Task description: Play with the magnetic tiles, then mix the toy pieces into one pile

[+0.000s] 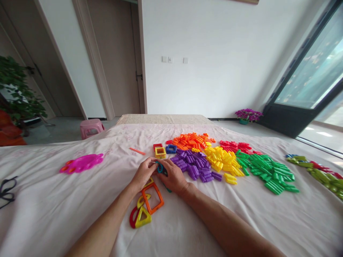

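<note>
My left hand [144, 174] and my right hand [173, 175] meet over the cloth, closed around a small blue-teal magnetic tile [160, 167]. Fingers cover most of the tile, so its full shape is hidden. Just below my hands lie an orange square magnetic tile [161, 199], a yellow triangle tile [144, 217], a red curved tile [132, 217] and a yellow rounded tile [140, 202]. Beyond the fingertips sit stacked yellow square tiles [160, 152], a red square tile [157, 145] and a blue square tile [170, 149].
Right of my hands are piles of purple [193, 164], orange [191, 141], yellow [222, 159], red [235, 146] and green [270, 171] plastic pieces. A magenta tray [84, 163] and an orange strip [137, 151] lie left. Glasses [8, 191] rest at the left edge.
</note>
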{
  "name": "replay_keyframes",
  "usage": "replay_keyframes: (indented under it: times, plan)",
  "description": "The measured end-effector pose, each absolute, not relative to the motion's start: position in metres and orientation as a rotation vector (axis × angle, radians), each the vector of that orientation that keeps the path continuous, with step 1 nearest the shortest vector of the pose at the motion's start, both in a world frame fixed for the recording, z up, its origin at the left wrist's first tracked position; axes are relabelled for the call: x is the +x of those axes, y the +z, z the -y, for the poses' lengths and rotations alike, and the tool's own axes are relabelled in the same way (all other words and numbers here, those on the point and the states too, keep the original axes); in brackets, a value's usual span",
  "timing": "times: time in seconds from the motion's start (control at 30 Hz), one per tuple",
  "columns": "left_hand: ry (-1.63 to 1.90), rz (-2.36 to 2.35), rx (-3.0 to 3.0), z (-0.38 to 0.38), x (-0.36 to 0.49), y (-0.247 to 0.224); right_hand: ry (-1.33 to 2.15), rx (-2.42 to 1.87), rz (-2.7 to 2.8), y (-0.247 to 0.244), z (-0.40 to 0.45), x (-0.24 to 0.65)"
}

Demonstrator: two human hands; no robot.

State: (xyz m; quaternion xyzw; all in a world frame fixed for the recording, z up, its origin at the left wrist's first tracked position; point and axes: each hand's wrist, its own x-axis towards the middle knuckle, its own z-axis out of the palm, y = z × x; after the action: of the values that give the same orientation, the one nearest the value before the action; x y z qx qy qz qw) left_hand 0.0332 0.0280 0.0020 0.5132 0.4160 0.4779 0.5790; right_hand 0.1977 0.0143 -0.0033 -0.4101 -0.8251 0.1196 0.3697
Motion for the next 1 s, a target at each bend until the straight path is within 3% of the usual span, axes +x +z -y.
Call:
replay_keyframes:
  times: [1.0]
  plan:
    - [1.123, -0.997, 1.137, -0.0264, 0.0335, 0.0057, 0.296, -1.059, 2.086, -0.0045, -0.0146, 0.1996]
